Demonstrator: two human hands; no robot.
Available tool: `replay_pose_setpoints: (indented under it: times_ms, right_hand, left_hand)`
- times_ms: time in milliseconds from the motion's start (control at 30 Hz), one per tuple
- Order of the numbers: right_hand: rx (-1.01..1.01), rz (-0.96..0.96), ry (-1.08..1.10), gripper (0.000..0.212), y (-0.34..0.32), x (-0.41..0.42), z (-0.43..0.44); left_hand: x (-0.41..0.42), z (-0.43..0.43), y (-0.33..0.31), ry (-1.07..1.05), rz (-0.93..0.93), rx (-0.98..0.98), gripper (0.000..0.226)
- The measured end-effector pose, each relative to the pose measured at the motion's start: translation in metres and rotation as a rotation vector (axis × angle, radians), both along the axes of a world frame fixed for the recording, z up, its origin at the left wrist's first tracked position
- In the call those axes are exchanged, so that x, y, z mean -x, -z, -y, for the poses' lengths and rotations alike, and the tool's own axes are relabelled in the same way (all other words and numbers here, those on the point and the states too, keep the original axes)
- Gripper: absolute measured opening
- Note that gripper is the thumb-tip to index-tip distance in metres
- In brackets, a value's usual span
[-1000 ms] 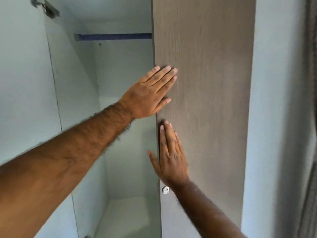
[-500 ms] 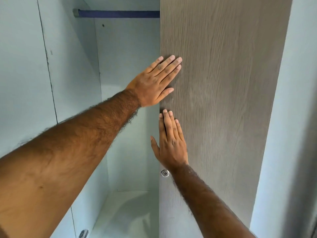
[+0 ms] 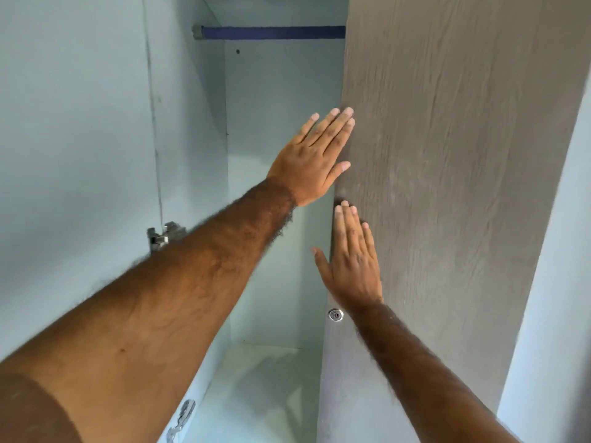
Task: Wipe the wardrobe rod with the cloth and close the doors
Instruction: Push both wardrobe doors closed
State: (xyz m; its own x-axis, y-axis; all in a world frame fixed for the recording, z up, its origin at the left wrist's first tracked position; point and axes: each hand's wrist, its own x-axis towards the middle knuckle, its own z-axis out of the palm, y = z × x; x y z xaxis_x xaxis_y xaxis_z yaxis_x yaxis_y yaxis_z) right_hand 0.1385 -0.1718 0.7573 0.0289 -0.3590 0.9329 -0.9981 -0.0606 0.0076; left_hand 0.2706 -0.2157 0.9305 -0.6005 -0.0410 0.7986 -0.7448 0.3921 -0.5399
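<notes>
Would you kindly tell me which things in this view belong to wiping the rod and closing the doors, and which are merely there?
Part of the job:
rod
right door
left door
left hand, flat on the right door
right hand, flat on the right door

Merely there:
hinge
lock
wall
</notes>
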Motion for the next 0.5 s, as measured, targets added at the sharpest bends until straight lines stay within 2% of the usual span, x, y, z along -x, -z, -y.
replay_pose_setpoints:
  times_ms: [133,267,367,500]
  right_hand:
    - [0.054,-0.038,-0.143,0.068,-0.037,-0.022,-0.019]
    - [0.149,-0.188,-0.360,0.066,-0.095,-0.083,-0.031]
    - [0.212,-0.314,-0.544,0.064,-0.133,-0.155,-0.044]
    - [0.325,-0.589,-0.757,0.070,-0.176,-0.262,-0.075]
  left_hand:
    - [-0.064,-0.039,0.036,0.109,-0.415,-0.116,0.066]
    - [-0.141,-0.091,0.077,0.121,-0.709,-0.108,0.067]
    - [-0.200,-0.135,0.099,0.061,-0.838,0.000,0.068]
    - [-0.299,-0.194,0.133,0.011,-0.978,0.333,0.068]
